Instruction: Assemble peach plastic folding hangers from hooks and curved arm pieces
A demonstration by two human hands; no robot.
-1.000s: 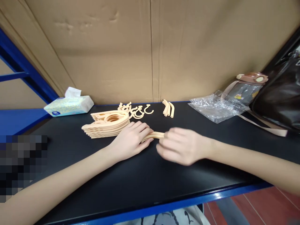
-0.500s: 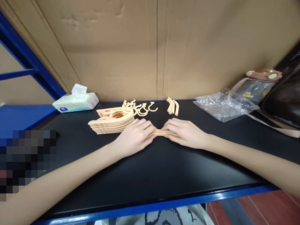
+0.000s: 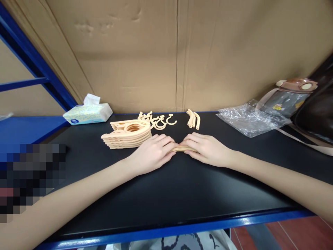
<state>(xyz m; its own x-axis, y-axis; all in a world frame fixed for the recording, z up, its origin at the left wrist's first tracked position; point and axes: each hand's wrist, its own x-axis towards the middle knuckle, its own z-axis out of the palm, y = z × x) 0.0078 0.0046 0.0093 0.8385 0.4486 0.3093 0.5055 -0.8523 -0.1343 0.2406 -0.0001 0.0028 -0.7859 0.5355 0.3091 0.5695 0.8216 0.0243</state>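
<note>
My left hand [image 3: 153,152] and my right hand [image 3: 205,148] meet near the middle of the black table [image 3: 182,194]. Between them they grip beige curved strips [image 3: 180,149], whose ends are hidden under my fingers. Just left of my left hand lies a stack of beige hanger pieces [image 3: 125,137]. Behind the hands are several loose beige hooks [image 3: 160,122]. A small bunch of curved beige bars [image 3: 193,119] lies to the right of the hooks.
A tissue pack [image 3: 90,113] sits at the back left. On the right are a crumpled clear plastic bag [image 3: 251,118], a strapped bottle [image 3: 292,99] and a dark shiny bag [image 3: 316,111]. A cardboard wall [image 3: 145,59] stands behind the table.
The view has shifted slightly, so the objects appear a little farther right. My left fingers sit closer to my right hand, and less of the strips shows between them.
</note>
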